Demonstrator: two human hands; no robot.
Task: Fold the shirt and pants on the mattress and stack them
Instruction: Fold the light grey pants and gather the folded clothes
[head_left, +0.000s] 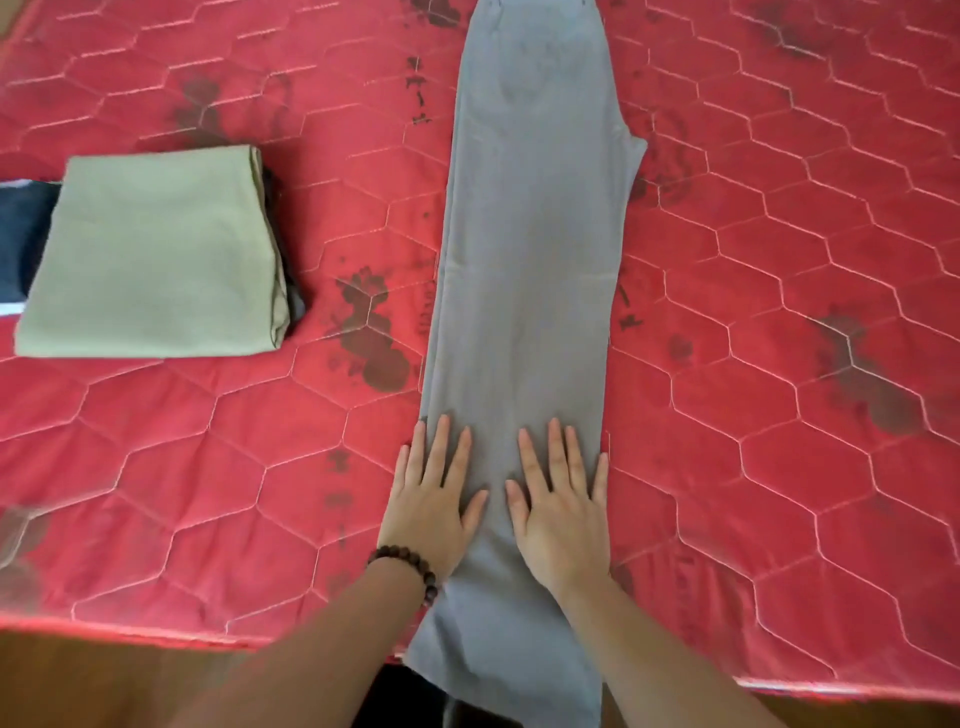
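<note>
The grey pants (530, 249) lie folded lengthwise, one leg over the other, in a long strip down the middle of the red quilted mattress (779, 322), their waist end at the far edge of our view and their leg ends hanging over the near edge of the mattress. We have both hands flat on the strip near its near end: our left hand (434, 499) presses the left side of the cloth, its outer fingers reaching past the edge onto the mattress, and our right hand (563, 512) presses the right side, its little finger along the right edge. The fingers of both hands are straight and slightly spread, palms down, gripping nothing. On our left wrist we wear a bracelet of dark beads (413, 566). To the left, well apart from the pants, a folded olive-green garment (156, 254) rests on top of darker folded cloth (23, 234), part of which shows at its left side. The mattress carries dark stains in several places.
</note>
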